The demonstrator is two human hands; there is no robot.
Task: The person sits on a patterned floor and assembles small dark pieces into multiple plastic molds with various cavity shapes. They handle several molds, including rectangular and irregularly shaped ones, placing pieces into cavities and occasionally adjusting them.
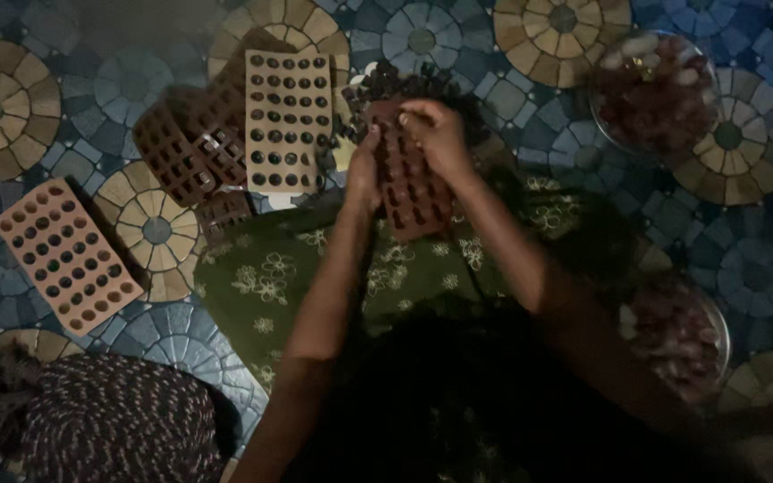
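Note:
Both my hands hold a dark brown flexible chocolate mould (411, 192) upright over my lap. My left hand (363, 172) grips its left edge. At the top edge, my right hand (438, 134) pinches the mould. Just behind the mould lies a heap of small dark chocolate pieces (397, 85) on the patterned floor covering. A green cloth with pale flowers (270, 277) covers my lap below the mould.
A tan mould with filled round holes (287, 121) lies left of the heap, and several brown moulds (191, 148) are stacked beside it. A pink mould (66, 255) lies far left. One glass bowl (657, 94) stands at the upper right, another (680, 335) at the lower right.

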